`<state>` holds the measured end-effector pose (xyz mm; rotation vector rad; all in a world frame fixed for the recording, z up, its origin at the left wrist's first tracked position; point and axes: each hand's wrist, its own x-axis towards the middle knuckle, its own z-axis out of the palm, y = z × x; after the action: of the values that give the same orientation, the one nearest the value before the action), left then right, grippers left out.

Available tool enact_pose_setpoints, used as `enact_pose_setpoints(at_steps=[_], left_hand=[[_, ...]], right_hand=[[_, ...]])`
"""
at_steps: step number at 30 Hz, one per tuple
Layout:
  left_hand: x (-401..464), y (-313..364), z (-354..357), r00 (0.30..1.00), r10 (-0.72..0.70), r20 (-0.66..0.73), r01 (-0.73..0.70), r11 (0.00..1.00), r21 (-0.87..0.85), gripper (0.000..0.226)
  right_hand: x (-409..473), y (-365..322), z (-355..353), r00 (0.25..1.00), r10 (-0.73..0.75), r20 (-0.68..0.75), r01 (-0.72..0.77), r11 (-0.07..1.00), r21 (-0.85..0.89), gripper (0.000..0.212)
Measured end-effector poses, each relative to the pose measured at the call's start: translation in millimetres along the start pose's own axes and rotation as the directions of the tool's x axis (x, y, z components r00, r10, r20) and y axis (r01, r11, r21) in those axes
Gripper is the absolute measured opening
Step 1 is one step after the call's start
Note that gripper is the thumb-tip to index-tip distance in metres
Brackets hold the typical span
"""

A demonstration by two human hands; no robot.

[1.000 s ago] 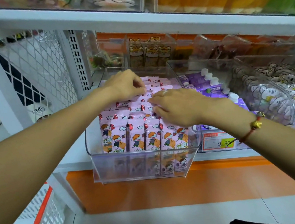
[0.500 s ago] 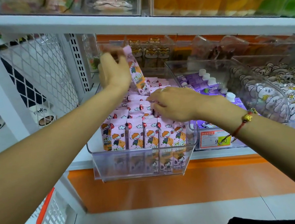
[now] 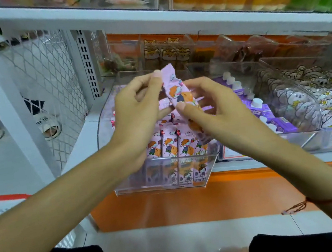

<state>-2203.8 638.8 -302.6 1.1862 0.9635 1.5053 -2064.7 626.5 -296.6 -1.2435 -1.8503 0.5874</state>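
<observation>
Shop shelving backs a pink snack packet (image 3: pixel 177 94), which sits above the clear bin (image 3: pixel 164 184) of matching packets, its long axis slanting from upper left down to lower right. The left hand (image 3: pixel 138 117) pinches its top end and the right hand (image 3: pixel 218 110) pinches its lower part, so both are equally near.

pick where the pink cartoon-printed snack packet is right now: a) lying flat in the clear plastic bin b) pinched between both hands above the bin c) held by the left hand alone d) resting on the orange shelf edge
b: the left hand pinches the top corner of the pink cartoon-printed snack packet and the right hand pinches it lower down, above the clear plastic bin.
</observation>
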Motion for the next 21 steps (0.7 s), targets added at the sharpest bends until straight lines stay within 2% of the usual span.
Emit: enact_pose_setpoints(at_steps=[2,4,6,8,10,12,15,21], left_hand=[[-5.0,-5.0,-2.1,0.999,-0.04,0.027,0.039,0.999,0.004,0.025],[-7.4,-12.5,-6.6,0.997,-0.054,0.049,0.05,0.996,0.068,0.022],[-10.1,-18.5,-10.1,0.995,-0.06,0.086,0.049,0.992,0.12,0.013],[-12.9,-19.5,-11.6,0.987,-0.045,0.155,0.023,0.99,0.141,0.007],[-17.4,-18.8,-11.1,0.969,0.016,0.248,-0.061,0.983,0.175,0.006],[-22.7,-20.2,-9.5,0.947,0.071,0.313,-0.158,0.952,0.263,0.023],[-27.9,-23.0,-7.0,0.94,0.114,0.321,-0.23,0.907,0.352,0.041],[-28.1,-25.6,-7.4,0.941,0.168,0.294,-0.274,0.887,0.372,0.036]], right_hand=[[-3.5,4.3,-2.1,0.982,0.188,-0.032,-0.177,0.961,0.214,0.024],[-5.4,8.9,-6.3,0.919,0.395,0.013,-0.363,0.831,0.421,0.032],[-7.4,10.4,-9.3,0.877,0.477,0.055,-0.437,0.747,0.501,0.04],[-9.1,8.6,-9.3,0.871,0.488,0.055,-0.436,0.717,0.543,0.041],[-10.6,7.5,-8.0,0.865,0.501,0.031,-0.428,0.705,0.566,0.039],[-11.1,6.9,-7.1,0.857,0.516,-0.003,-0.419,0.698,0.581,0.044],[-12.0,7.6,-5.1,0.847,0.531,-0.032,-0.413,0.695,0.589,0.046],[-9.4,8.0,-11.8,0.899,0.439,-0.012,-0.359,0.75,0.555,0.035]])
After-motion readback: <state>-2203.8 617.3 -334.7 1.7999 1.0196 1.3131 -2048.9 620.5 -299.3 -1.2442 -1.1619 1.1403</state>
